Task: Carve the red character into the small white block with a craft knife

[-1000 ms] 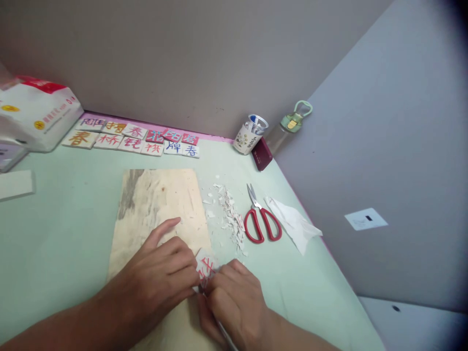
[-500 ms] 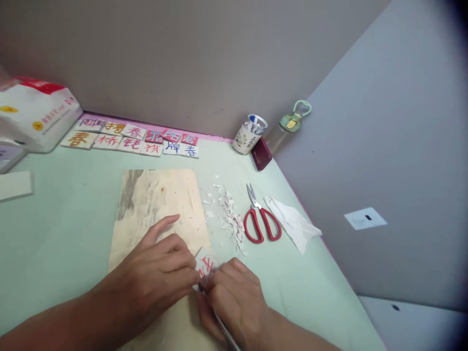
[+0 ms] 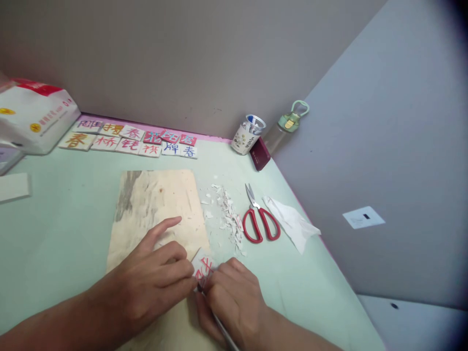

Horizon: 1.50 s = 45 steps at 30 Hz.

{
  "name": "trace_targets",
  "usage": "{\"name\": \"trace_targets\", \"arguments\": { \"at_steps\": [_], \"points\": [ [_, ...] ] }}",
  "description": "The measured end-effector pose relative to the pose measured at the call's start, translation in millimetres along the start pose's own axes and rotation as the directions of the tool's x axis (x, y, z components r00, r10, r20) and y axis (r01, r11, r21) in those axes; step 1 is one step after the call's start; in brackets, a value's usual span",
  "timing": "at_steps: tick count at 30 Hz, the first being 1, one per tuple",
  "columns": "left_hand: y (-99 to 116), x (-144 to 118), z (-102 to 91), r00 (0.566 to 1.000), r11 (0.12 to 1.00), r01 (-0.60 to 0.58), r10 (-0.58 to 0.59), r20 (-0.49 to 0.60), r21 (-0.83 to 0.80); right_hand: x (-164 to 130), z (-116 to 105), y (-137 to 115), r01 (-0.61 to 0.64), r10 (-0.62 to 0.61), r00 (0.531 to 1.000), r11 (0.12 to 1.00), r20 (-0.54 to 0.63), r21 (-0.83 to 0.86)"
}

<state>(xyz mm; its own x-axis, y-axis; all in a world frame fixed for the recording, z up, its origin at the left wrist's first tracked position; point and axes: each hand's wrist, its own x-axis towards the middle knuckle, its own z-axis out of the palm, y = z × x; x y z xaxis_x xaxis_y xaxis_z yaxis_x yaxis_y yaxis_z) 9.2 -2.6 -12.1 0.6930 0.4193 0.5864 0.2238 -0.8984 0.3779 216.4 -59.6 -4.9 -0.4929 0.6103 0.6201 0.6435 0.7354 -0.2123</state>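
board (image 3: 157, 204): flat on the table (image 3: 66, 234), mid-front
tile (image 3: 203, 265): on the board's near right corner, between both hands
scraps (image 3: 230, 219): just right of the board
scissors (image 3: 260, 222): right of the scraps
row of tiles (image 3: 135, 139): behind the board, along the wall

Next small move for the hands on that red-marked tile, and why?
Probably a short, shallow cut along the red strokes. The left hand pins the tile on the board; the right hand grips a thin tool with its tip at the tile's near edge. The chips beside the board suggest carving in small bites.
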Motion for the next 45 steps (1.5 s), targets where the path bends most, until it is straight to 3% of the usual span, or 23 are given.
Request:
{"name": "trace_targets", "arguments": {
  "at_steps": [7,13,16,20,23,27,30,33,40,43,45],
  "points": [
    [1.0,-2.6,7.5,0.995,0.995,0.095,-0.095,-0.014,-0.033,-2.5,0.3,0.6,-0.004,0.004,1.0,1.0,0.019,-0.01],
    [5.8,-4.2,22.7,0.989,0.984,0.15,-0.15,-0.01,0.095,0.1,-0.3,0.5,0.012,-0.012,1.0,1.0,-0.002,-0.001],
    [0.2,-5.2,17.6,0.989,0.984,0.148,-0.15,0.012,0.098,0.8,-1.3,-0.3,0.003,-0.003,1.0,1.0,0.021,-0.002],
    [-13.7,-2.3,-5.7,0.978,0.97,0.194,-0.202,0.043,0.147,-0.9,-2.1,0.7,0.009,-0.01,0.998,1.0,0.063,0.029],
    [-14.1,-2.1,-15.7,0.976,0.975,0.204,-0.209,0.054,0.083,-3.0,-2.3,2.6,0.017,-0.021,0.997,0.999,0.073,0.046],
    [2.1,-9.8,-6.9,0.975,0.992,0.125,-0.127,0.181,0.023,-4.7,-2.8,3.2,0.019,-0.021,0.996,1.0,0.091,0.024],
    [11.4,-14.0,2.1,0.964,0.979,0.205,-0.205,0.168,0.023,-3.6,-3.4,3.1,0.027,-0.029,0.997,0.999,0.076,0.024],
    [9.9,-12.4,2.3,0.965,0.978,0.209,-0.209,0.157,0.012,-1.1,-3.5,4.7,0.025,-0.028,0.997,0.999,0.067,0.04],
    [2.0,-9.7,-3.6,0.955,0.961,0.229,-0.253,0.154,0.155,0.7,-4.0,10.0,-0.12,0.118,0.993,0.969,0.022,0.214],
    [4.4,-10.6,-2.4,0.941,0.952,0.266,-0.29,0.173,0.15,0.8,-9.7,9.8,-0.231,0.208,0.972,0.925,0.108,0.302],
    [4.6,-10.8,-3.0,0.928,0.946,0.299,-0.32,0.193,0.128,3.0,-15.7,9.9,-0.37,0.304,0.926,0.847,0.224,0.381]
  ]
}}
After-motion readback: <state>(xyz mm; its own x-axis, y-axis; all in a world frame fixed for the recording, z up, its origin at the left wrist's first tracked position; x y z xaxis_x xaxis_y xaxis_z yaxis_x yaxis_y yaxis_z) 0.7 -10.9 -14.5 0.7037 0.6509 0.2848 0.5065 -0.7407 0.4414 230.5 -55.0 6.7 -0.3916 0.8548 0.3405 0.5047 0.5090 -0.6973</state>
